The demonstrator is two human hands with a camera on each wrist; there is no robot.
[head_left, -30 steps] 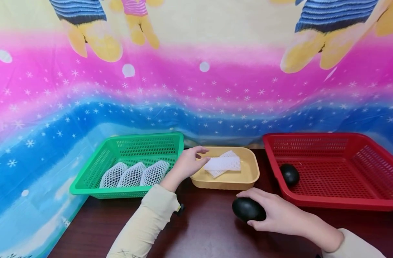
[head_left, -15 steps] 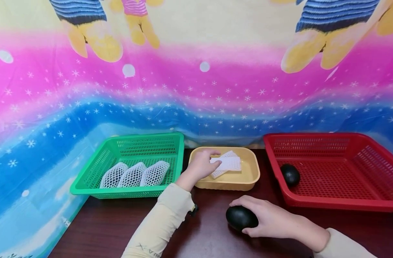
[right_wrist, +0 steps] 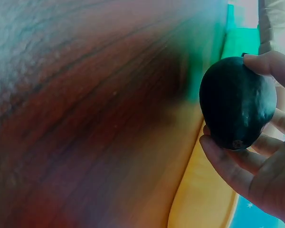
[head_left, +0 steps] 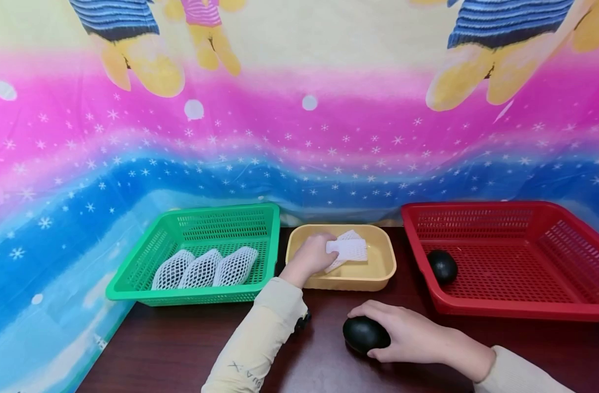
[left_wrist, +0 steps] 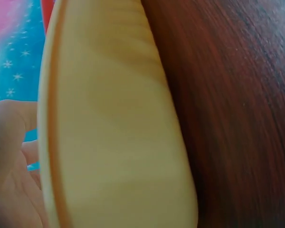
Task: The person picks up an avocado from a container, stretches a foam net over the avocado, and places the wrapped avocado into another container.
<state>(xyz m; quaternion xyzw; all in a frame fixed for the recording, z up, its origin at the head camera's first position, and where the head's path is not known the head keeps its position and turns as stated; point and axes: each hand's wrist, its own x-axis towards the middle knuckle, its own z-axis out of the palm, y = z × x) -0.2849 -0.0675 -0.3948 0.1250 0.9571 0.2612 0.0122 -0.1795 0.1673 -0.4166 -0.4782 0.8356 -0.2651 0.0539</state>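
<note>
My right hand holds a dark, smooth avocado just above the table, thumb and fingers curved around its sides. The right wrist view shows the small stem mark on the avocado. In the yellow tray, my left hand pinches the left end of a white foam net sleeve; some fingertips are hidden. Another foam net lies crossed beneath it. From the left wrist, the tray wall covers most of the view, with part of the hand behind it.
On the left, a green basket contains several net-wrapped pieces. The red basket on the right has one bare avocado near its left wall. A patterned cloth hangs behind the table.
My left hand has moved right and down into the yellow tray, its thumb and fingers coming onto the foam net. The right hand has carried the avocado slightly left and lower.
</note>
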